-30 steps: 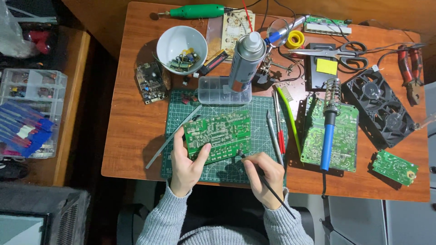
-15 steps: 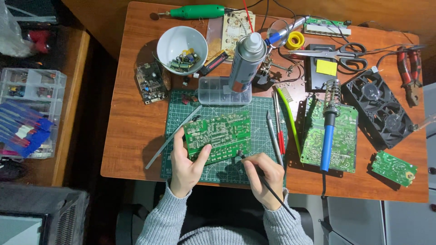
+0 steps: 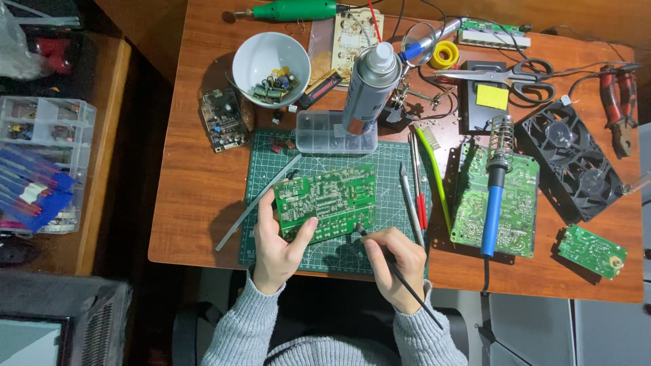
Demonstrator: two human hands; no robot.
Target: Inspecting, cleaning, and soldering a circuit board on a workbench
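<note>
Two hands worked over green cutting mat. Left hand gripped green circuit board by its near-left corner, thumb on top face, fingers along left edge; board lay just ahead of both hands, tilted on mat. Right hand closed around thin black probe, pen-fashion, tip touching board's near edge, shaft trailing back past wrist. Tweezers and red-handled tool lay just right of right hand. Blue-handled soldering iron rested farther right, on second green board. Spray can stood well ahead, beside clear plastic box.
</note>
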